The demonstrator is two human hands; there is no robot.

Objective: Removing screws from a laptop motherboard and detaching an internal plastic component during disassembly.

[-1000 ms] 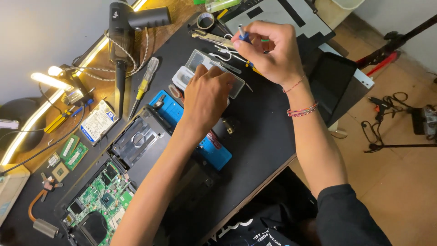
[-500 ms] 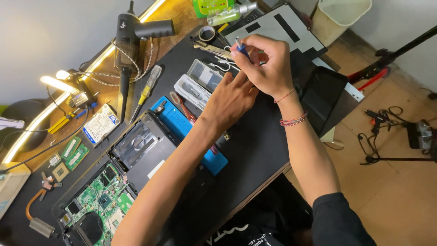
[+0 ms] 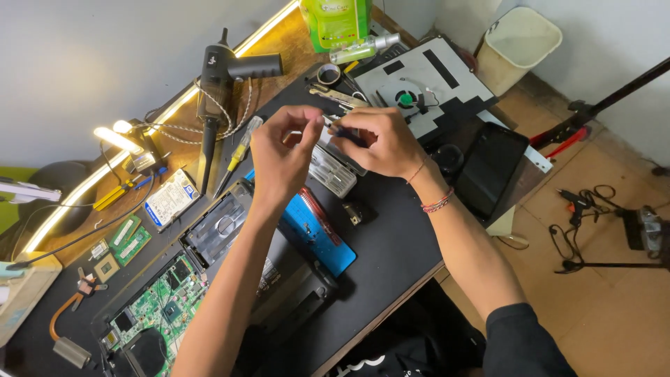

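My right hand (image 3: 380, 143) is closed around a small dark-handled screwdriver (image 3: 343, 132), held above the desk. My left hand (image 3: 283, 157) faces it with fingertips pinched at the screwdriver's tip; whatever small part sits there is hidden. Just below the hands lies an open clear case of screwdriver bits (image 3: 333, 173). Beneath my left forearm are a blue work mat (image 3: 317, 234) and an opened black laptop base (image 3: 223, 227) with its green motherboard (image 3: 164, 304) exposed.
A black heat gun (image 3: 218, 77), a yellow screwdriver (image 3: 237, 150), a hard drive (image 3: 171, 199) and memory sticks (image 3: 129, 241) lie at the left. A grey panel with a fan (image 3: 408, 98), tape roll (image 3: 328, 73), black tablet (image 3: 492, 167) and bin (image 3: 520, 42) are on the right.
My left hand has lifted off the blue mat and come up to meet the right hand. The right hand has drawn the screwdriver back from the far tools toward the middle.
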